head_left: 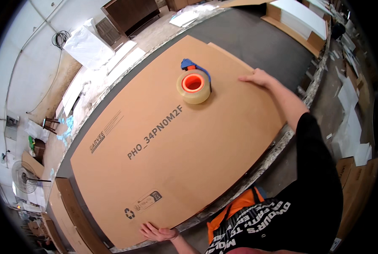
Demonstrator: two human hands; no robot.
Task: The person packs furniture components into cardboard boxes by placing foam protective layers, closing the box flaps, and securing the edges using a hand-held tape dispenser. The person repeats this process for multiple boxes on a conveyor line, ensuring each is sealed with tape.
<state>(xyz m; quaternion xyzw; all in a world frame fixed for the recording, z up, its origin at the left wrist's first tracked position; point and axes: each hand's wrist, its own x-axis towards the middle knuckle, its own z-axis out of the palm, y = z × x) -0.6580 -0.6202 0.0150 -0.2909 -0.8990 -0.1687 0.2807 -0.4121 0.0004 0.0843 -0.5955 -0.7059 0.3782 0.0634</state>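
A large, flat brown carton (pixel 189 165) lies on the dark grey worktop (pixel 235 36), set at a slant and stretching from the lower left toward the upper right, with dark print and a recycling mark on its upper face. The left hand (pixel 158 232) rests on the carton's lower end, near the recycling mark, palm down with the fingers spread. The right hand (pixel 258 78) is at the opposite end, on the edge, with one digit reaching onto the upper face; the other fingers are hidden or unclear, so whether it pinches the cardboard cannot be told.

Between the hands, nearer the right one, a blue and red tape dispenser (pixel 190 66) sits on the carton, carrying a thick roll of clear tape (pixel 197 98) on an orange core.

Beyond the right hand, an open cardboard box (pixel 273 20) with white panels inside stands at the worktop's far end. Long brown cartons (pixel 76 216) lie at the lower left. Farther off are a standing fan (pixel 24 177) and a dark brown cabinet (pixel 131 15).
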